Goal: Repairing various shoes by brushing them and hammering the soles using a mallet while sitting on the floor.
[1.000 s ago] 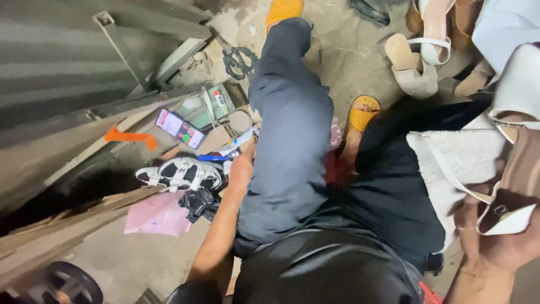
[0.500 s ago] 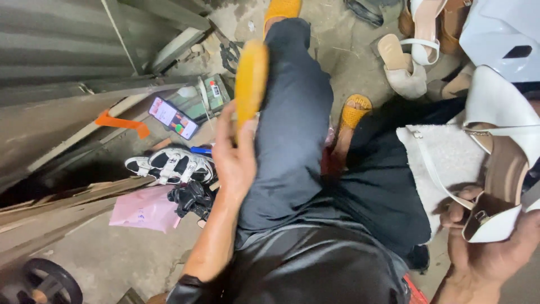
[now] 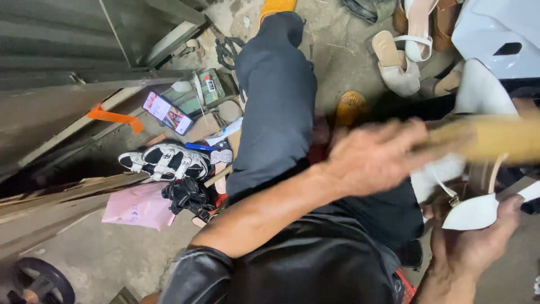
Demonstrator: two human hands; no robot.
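1. Lying at nine o'clock on the concrete floor (image 3: 112,259) is a black-and-white sandal (image 3: 166,160), with a phone (image 3: 167,113) just above it and pink paper (image 3: 139,206) below.
2. Your left hand (image 3: 374,157) reaches across your dark trouser leg (image 3: 275,107) toward three o'clock, fingers closed on a blurred yellow piece (image 3: 495,138).
3. Your right hand (image 3: 478,242), at four o'clock, grips a white sandal (image 3: 478,209) from beneath, fingers curled round its sole.
4. More pale sandals (image 3: 396,62) sit on the floor near one o'clock.
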